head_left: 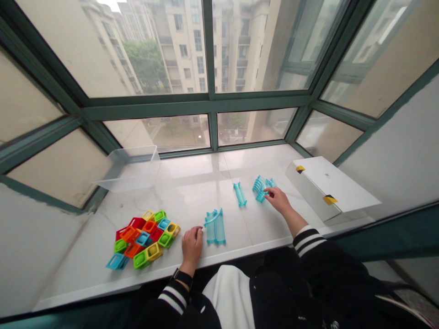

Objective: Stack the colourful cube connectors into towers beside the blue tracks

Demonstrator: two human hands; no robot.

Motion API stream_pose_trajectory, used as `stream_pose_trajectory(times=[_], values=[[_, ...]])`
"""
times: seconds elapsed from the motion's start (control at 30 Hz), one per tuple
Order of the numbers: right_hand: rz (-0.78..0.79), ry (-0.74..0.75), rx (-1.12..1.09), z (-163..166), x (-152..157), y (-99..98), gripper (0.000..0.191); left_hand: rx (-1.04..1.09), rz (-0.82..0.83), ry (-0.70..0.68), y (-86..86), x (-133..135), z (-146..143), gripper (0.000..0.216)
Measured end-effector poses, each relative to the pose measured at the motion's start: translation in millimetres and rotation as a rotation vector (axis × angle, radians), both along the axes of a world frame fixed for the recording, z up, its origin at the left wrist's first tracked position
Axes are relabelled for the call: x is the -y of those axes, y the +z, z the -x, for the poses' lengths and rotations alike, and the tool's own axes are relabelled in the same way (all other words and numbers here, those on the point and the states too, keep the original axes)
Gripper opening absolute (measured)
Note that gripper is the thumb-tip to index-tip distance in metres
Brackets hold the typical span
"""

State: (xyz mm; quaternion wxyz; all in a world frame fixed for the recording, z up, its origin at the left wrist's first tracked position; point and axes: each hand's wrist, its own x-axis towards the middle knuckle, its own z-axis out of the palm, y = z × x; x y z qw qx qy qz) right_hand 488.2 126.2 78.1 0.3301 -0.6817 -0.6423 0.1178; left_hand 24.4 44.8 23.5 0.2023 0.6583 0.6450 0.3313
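Observation:
My left hand rests on the white marble sill in a loose fist, holding nothing visible. Just right of it lies a translucent teal track piece with a curved strip across it. My right hand reaches left, its fingertips at or very near a stacked cluster of teal curved pieces. A narrow teal piece lies between my hands. Left of my left hand sits a heap of colourful plastic frame blocks.
A clear plastic storage bin stands at the back left of the sill. A white cardboard box with yellow-and-black tape lies at the right. Green-framed windows run behind the sill, with apartment buildings outside.

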Motion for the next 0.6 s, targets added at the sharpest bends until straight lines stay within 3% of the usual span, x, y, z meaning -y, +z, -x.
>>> stream_pose_trajectory(times=[0.37, 0.6], values=[[-0.024, -0.004, 0.044, 0.8, 1.5, -5.0, 0.027, -0.009, -0.003, -0.003, -1.7, 0.4, 0.2, 0.036], [-0.047, -0.011, 0.007, 5.1, 5.1, 3.0, 0.027, -0.010, -0.013, 0.001, -1.4, -0.2, -0.2, 0.033]])
